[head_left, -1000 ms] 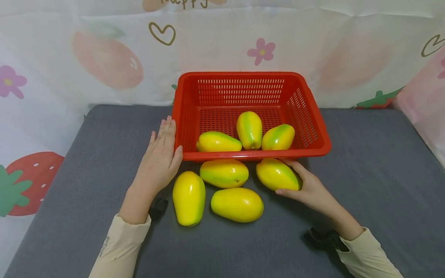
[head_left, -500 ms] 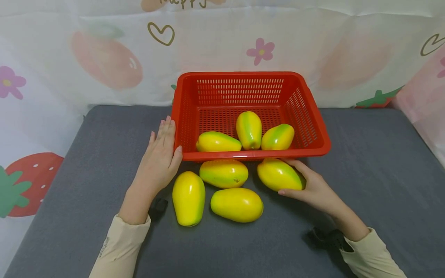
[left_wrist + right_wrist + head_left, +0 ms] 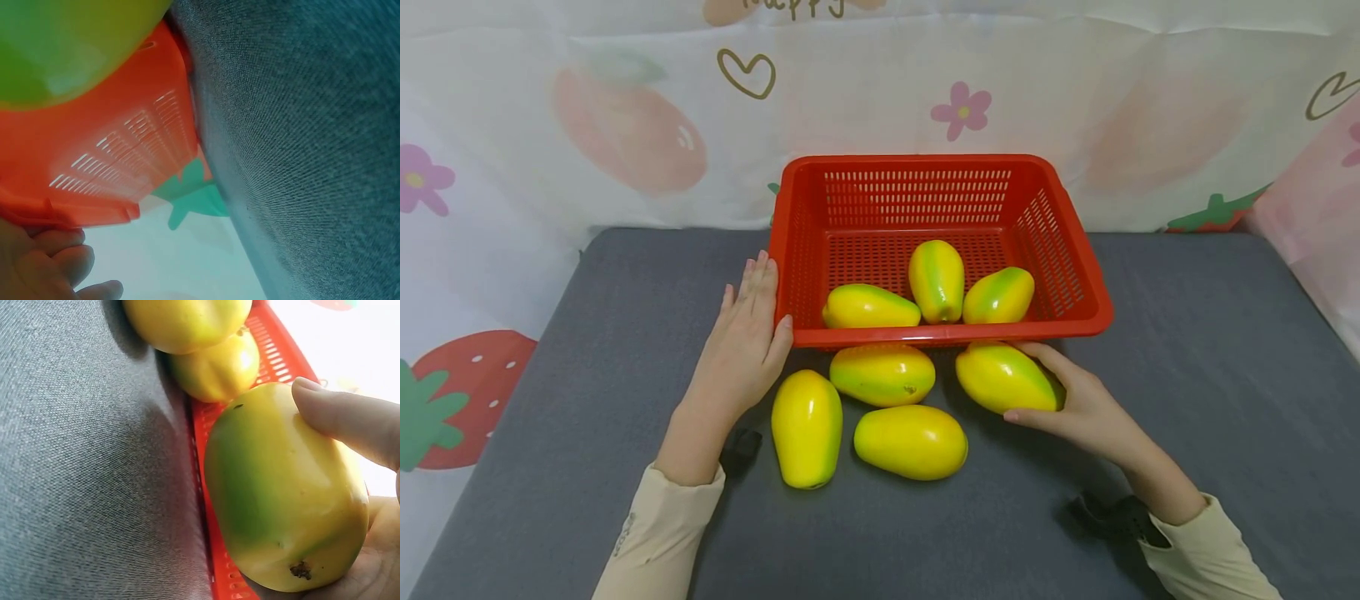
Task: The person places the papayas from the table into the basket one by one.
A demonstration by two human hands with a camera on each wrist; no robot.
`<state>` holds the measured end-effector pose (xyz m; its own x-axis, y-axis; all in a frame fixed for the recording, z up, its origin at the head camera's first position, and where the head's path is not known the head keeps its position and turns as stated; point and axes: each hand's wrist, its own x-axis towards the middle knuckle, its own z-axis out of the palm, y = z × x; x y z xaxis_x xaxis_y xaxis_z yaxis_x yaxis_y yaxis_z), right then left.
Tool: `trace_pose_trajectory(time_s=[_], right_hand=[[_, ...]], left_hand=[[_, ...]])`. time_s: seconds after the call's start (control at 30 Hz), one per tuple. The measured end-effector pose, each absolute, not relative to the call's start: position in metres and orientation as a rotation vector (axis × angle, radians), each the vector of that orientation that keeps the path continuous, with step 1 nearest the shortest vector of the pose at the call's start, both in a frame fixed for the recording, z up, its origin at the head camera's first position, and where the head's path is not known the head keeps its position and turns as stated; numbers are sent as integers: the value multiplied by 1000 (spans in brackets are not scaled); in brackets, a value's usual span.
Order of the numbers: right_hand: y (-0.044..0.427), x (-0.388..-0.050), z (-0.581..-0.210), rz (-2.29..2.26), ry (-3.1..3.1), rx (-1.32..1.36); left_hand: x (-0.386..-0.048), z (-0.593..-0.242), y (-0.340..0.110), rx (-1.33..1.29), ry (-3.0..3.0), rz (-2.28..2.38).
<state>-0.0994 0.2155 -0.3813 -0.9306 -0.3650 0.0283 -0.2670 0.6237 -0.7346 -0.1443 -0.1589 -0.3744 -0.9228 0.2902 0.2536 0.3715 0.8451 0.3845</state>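
Note:
My right hand [image 3: 1093,412] grips a yellow-green papaya [image 3: 1006,379] just in front of the red basket [image 3: 940,335]. In the right wrist view the thumb lies over this papaya [image 3: 281,494], and its dark stem scar faces the camera. My left hand [image 3: 733,350] rests along the basket's left wall with fingers extended and the thumb at the front corner. Three papayas lie inside the basket: a left one [image 3: 872,307], a middle one [image 3: 937,279] and a right one [image 3: 1000,296]. Below the basket are a papaya near the rim [image 3: 882,373], an upright-lying one [image 3: 807,429] and a sideways one [image 3: 912,442].
A grey cloth-covered table [image 3: 880,542] bears everything. Behind it hangs a white printed curtain [image 3: 865,92] with fruit, flowers and hearts, close to the basket's back. Dark wrist straps show near both cuffs.
My right hand has shifted slightly to the right with the papaya in its grip. My left hand and the basket look nearly still.

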Motion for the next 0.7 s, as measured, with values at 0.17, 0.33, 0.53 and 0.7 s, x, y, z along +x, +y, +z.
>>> trace_pose_trajectory(time_s=[0.17,0.33,0.53,0.7], right_hand=[[216,-98,-379,-1197,2720,-533],[216,-97,-376,-1196,2727,-546],[215,-95,-374,-1195,2736,-568],[215,-95,-373,-1198,2732,-563]], left_hand=[[-144,-374,-159,-510,-2841,-641],[-144,-375,-159,-511,-2840,-637],[-144,-375,-159,-507,-2845,-633],[-145,-375,-159,-506,-2848,-634]])
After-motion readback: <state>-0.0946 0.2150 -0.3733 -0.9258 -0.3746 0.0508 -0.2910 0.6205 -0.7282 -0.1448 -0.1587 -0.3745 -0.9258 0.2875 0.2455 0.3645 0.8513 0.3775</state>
